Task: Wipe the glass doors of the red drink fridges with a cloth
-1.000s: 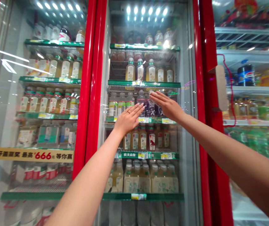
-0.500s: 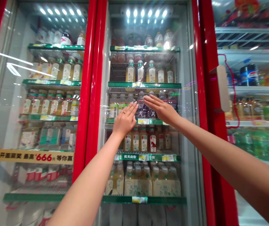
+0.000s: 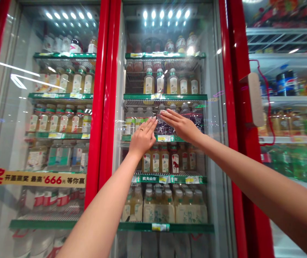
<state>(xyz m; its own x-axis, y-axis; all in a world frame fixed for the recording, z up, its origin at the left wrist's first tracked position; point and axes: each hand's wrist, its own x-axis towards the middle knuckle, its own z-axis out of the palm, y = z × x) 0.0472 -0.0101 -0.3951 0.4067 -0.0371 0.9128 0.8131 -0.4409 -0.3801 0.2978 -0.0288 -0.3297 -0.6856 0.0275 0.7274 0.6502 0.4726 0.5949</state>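
In the head view, two bare forearms are crossing the lower part of the scene, and both hands are hovering before a glass door point(image 3: 213, 43) of a drinks cooler. The left hand point(image 3: 142, 138) is keeping its fingers straight and together, a ring point(image 3: 142, 129) showing on one of them. The right hand point(image 3: 182, 126) is holding its fingers straight and close together too, pointing inward, its tips lying just beside the left fingertips. Neither hand is gripping anything; whether the two are touching each other, or the glass, I cannot tell.

Behind the door, dark-labelled bottles point(image 3: 163, 127) are standing on a middle shelf — partly covered by the hands — while green-labelled bottles point(image 3: 130, 125) are standing left of them. Yellowish bottles point(image 3: 173, 83) are lining the shelf above. On the shelf below, a bottle with a red horse point(image 3: 174, 162) is standing among others, and white-capped multipacks point(image 3: 159, 211) are filling the shelf under that.

A red frame point(image 3: 106, 107) is dividing this door from the one at left, where a yellow banner point(image 3: 35, 179) is running across. At right, a pale handle point(image 3: 255, 100) is jutting out beside a red cord point(image 3: 269, 107), and a blue-labelled bottle point(image 3: 287, 82) is standing beyond.
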